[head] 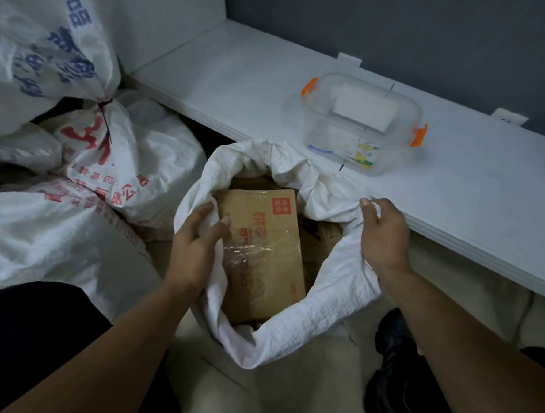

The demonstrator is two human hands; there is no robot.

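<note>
Sack [288, 341] of white woven plastic stands open on pale floor [252, 403] at centre, a taped cardboard box [262, 253] inside. Left hand [195, 243] grips its rim at nine o'clock, right hand [384, 242] at three. White shelf [240, 83] under a grey wall [403, 29] runs twelve to three, bearing a clear tub [362, 122]; tied sacks [85, 163] at ten.

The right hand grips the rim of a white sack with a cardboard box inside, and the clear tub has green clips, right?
Not green: the head view shows the clear tub has orange clips. The right hand does grip the white sack.
</note>
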